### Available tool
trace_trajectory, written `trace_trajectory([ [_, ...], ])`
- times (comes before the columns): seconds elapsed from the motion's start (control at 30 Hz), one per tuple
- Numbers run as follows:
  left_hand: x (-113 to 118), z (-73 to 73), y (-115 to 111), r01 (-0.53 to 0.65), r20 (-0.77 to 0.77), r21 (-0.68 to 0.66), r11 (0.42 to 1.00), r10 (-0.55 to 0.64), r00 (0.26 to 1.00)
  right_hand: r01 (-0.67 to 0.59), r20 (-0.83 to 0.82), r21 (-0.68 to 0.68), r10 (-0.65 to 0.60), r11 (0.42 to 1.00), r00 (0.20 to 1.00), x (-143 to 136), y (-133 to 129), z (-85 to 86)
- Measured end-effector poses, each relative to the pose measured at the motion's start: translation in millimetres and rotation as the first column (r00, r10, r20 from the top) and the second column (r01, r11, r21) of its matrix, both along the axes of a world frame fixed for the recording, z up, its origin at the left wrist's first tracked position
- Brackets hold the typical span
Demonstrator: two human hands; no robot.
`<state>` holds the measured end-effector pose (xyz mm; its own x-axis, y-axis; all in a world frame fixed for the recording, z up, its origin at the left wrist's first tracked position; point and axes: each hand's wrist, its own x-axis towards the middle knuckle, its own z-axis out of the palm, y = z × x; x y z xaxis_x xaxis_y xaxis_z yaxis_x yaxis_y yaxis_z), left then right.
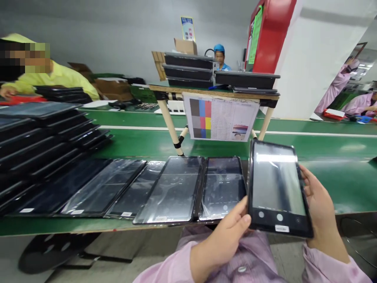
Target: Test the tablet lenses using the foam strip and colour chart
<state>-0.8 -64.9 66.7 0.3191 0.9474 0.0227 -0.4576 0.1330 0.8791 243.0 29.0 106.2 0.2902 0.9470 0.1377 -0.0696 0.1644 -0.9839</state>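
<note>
Tablet [278,186]: being held upright, long axis running near to far, right of the row of tablets [165,188].
Left hand [226,236]: gripping its near-left edge.
Right hand [319,204]: clasping its right edge.

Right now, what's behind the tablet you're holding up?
Behind the tablet, held by the left hand and right hand, lies the green conveyor belt; farther back stands the colour test chart. Whatever sits directly behind the tablet is covered.

Bright, even overhead light on my feed

I see white glare streaking the held tablet [277,188] and the wrapped screens [173,188]; the edges bow with wide-angle distortion, and the faces are pixelated.
</note>
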Motion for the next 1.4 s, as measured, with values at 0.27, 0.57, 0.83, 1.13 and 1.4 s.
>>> trace_trajectory([
  [0.27, -91.2, 13.7, -27.3, -0.475, -0.450, 0.654, 0.590, 0.807, 0.382, -0.215, -0.213, 0.320, 0.291, 0.923, 0.933, -147.9, -0.9, 21.3],
  [0.57, -107.1, -2.6, -13.6, -0.387, -0.512, 0.796, 0.465, 0.858, -0.023, -0.548, -0.326, 0.086, 0.543, 0.832, 0.774, -183.8, 21.7, 10.5],
  [0.83, -108.3, -2.5, -10.7, -0.342, -0.493, 0.830, 0.440, 0.866, -0.082, -0.587, -0.266, 0.121, 0.596, 0.800, 0.757, -185.4, 28.5, 13.6],
  [1.13, -107.7, -3.4, -9.3, -0.407, -0.518, 0.798, 0.445, 0.852, -0.083, -0.635, -0.207, 0.132, 0.648, 0.761, 0.733, -187.1, 29.7, 15.1],
  [1.4, -120.3, -3.2, -7.7, -0.712, -0.215, 0.541, 0.447, 0.892, 0.397, -0.659, -0.224, 0.154, 0.676, 0.736, 0.702, -186.3, 24.0, 15.1],
])
